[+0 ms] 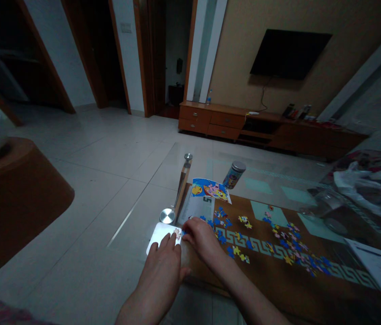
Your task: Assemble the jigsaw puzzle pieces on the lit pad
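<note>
My left hand [163, 262] lies with its fingers stretched out over a small white square board [156, 234] at the near left of the glass table. By its fingertips, a pale puzzle piece [177, 233] rests on that board. My right hand [202, 234] is closed in a pinch at the board's right edge, with a small blue puzzle piece [185, 235] at its fingertips, partly hidden. Loose puzzle pieces [222, 216] in blue, yellow and pink are scattered to the right of it. Behind them lies a colourful cartoon picture sheet [207, 188].
A metal-lidded tin [234, 174] stands beyond the sheet. More puzzle pieces [295, 246] spread rightward. At the right are a plastic bag [362, 185] and a white paper [376, 262]. A brown stool-like piece [21, 198] bears a clear bowl at the left.
</note>
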The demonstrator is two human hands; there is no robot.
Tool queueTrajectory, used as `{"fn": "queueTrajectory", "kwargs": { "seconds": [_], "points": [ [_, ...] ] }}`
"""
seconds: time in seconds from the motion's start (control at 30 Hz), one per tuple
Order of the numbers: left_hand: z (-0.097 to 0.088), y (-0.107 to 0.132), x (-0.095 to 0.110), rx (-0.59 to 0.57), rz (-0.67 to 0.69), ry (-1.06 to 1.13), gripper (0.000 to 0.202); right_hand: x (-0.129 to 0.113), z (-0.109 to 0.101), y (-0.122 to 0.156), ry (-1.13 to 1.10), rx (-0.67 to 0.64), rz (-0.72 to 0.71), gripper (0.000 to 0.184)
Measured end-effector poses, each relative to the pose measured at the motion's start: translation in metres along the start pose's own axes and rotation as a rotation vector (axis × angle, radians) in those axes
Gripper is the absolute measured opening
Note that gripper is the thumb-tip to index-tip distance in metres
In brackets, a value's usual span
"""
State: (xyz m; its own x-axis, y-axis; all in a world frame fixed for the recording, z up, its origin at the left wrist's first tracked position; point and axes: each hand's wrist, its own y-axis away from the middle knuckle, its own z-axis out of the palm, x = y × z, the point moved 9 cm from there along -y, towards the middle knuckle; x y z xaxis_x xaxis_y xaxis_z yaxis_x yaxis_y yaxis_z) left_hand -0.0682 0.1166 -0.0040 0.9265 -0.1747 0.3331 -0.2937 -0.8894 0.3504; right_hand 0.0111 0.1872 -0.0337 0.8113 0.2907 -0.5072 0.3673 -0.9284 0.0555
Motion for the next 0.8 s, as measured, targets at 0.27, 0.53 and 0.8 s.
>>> {"fn": "queueTrajectory", "kwargs": {
  "seconds": [0.27, 0.53, 0.8],
  "points": [
    [-0.011, -0.031, -0.033, 0.268, -0.169, 0.033, 0.029, 0.006, -0.002, 0.002, -0.012, 0.005, 0.024, 0.020],
    [-0.013, -0.045, -0.046, 0.333, -0.131, 0.134, 0.022, 0.006, -0.006, 0.002, 0.000, -0.007, 0.050, 0.013],
    [-0.012, -0.049, -0.048, 0.332, -0.089, 0.173, 0.023, 0.008, -0.004, 0.002, -0.016, 0.020, 0.015, 0.013]
  ]
}}
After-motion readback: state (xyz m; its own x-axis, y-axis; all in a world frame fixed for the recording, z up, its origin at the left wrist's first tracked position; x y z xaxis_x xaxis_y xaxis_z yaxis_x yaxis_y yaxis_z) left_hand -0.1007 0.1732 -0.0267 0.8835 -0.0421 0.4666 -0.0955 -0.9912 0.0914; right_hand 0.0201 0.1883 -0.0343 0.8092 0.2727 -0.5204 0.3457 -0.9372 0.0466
